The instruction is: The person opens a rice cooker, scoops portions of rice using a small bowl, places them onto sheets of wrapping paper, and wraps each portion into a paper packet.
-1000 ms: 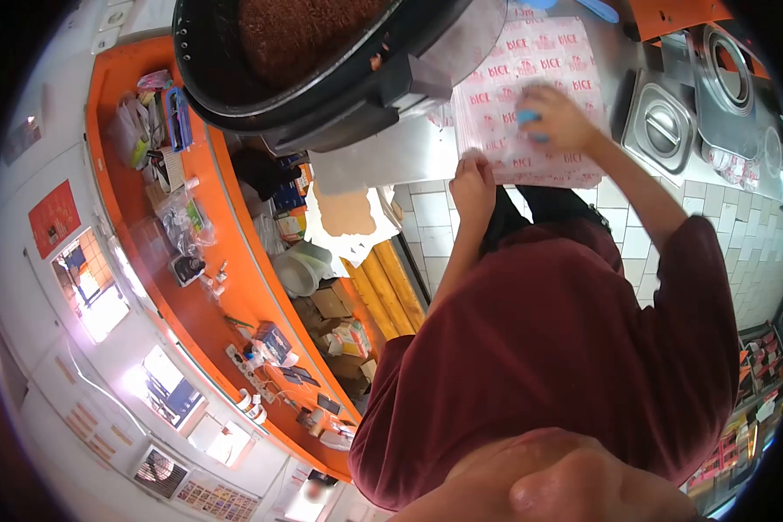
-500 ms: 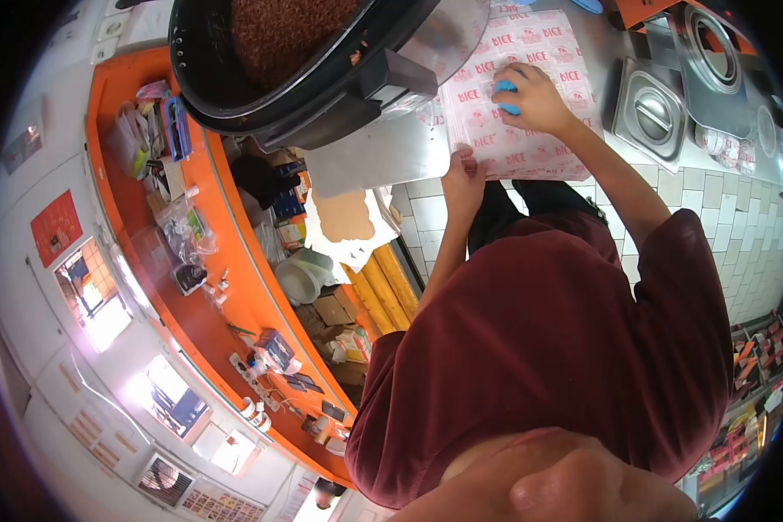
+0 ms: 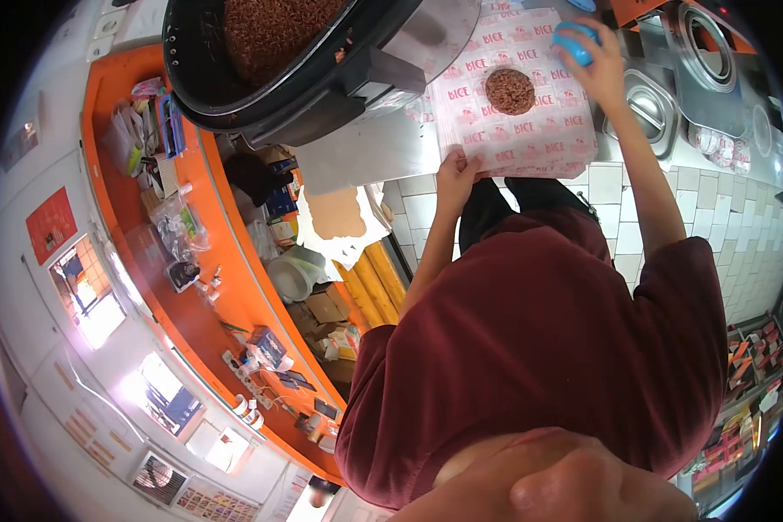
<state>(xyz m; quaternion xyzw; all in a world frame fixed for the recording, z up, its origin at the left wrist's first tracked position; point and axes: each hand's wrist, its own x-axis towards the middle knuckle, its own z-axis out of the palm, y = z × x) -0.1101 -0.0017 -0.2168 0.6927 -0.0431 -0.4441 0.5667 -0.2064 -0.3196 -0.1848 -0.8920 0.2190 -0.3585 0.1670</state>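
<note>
A round, flat-topped mound of reddish-brown rice [image 3: 510, 92] sits on a stack of white wrapping paper sheets [image 3: 544, 130] printed in red with "RICE". My right hand [image 3: 602, 71] is curled around a small rounded blue bowl [image 3: 576, 43], held at the right edge of the paper, apart from the rice. My left hand [image 3: 458, 174] pinches the near left corner of the paper stack. To the left stands a large black rice cooker [image 3: 357, 91] with more of the same rice inside it.
Metal counter [image 3: 365, 152] lies under the paper. A lidded steel pan [image 3: 648, 113] is at the right, beside a steel container with a round opening [image 3: 709, 52]. Another blue item [image 3: 583, 3] lies at the far edge. An orange shelf counter [image 3: 226, 261] with clutter runs along the left.
My right hand has lifted the blue bowl off the paper and moved it right, away from me, uncovering the rice mound. My left hand stays at the paper's corner.
</note>
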